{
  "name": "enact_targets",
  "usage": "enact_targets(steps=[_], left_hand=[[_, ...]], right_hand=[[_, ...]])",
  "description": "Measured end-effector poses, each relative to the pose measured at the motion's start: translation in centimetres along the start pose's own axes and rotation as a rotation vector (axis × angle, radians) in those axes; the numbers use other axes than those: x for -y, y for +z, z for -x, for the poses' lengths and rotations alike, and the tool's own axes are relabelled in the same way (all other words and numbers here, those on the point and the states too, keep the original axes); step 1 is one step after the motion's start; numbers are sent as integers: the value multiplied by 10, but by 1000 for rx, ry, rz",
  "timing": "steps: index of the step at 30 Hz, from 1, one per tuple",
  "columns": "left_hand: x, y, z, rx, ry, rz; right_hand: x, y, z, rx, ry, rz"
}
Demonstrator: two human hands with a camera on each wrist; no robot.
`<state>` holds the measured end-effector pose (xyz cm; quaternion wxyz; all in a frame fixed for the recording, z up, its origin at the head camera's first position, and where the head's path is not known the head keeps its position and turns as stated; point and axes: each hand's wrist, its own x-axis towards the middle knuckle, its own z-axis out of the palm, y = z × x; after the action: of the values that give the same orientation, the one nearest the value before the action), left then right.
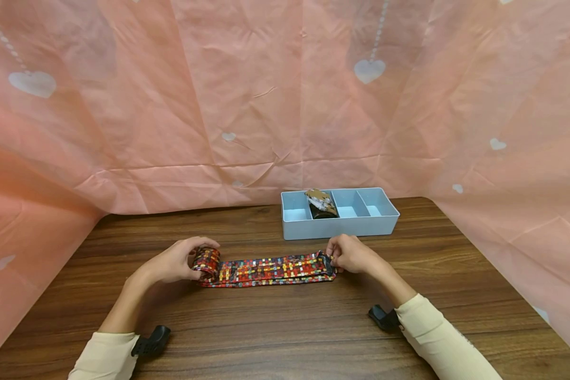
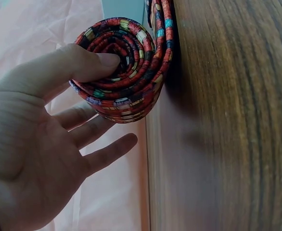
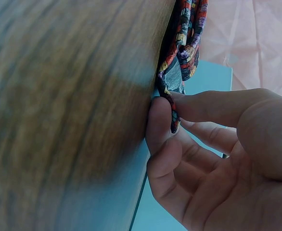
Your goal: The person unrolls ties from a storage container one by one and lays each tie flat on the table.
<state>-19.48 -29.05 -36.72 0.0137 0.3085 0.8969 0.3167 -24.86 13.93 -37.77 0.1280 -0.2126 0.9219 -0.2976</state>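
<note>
A necktie with a red, yellow and black mosaic pattern lies folded lengthwise across the table, its left end wound into a roll. My left hand holds that roll, thumb at the near face and fingers behind. In the left wrist view the thumb presses the spiral side of the coil, while the lower fingers are spread. With thumb and finger, my right hand pinches the tie's right end. The right wrist view shows the pinched edge and dark lining beside it.
Behind the tie stands a light blue box divided into compartments. A rolled gold, black and white patterned fabric piece sits in its second compartment from the left. Pink cloth with heart prints hangs around the wooden table.
</note>
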Motion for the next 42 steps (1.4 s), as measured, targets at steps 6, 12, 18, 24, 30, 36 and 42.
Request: enact_targets(steps=[6,12,18,24,30,36,42], left_hand=[[0,-1,2,13,-22,-10],[2,-2,4,47,-38,12],[2,-1,3,67,-37,3],[2,-2,1,79,-53,-14],[3,-1,1,78,-54,1],[4,-4,3,85,-56,94],[6,2,0,46,-36,46]], right_hand=[[0,1,0,-3,-3,4],[0,1,0,-2,-6,-1],[0,1,1,-4,-7,-1],[-1,1,0,-5,-11,2],[-1,1,0,-7,-11,6],[-1,0,0,-9,-22,8],[0,0,1,-10,-21,6]])
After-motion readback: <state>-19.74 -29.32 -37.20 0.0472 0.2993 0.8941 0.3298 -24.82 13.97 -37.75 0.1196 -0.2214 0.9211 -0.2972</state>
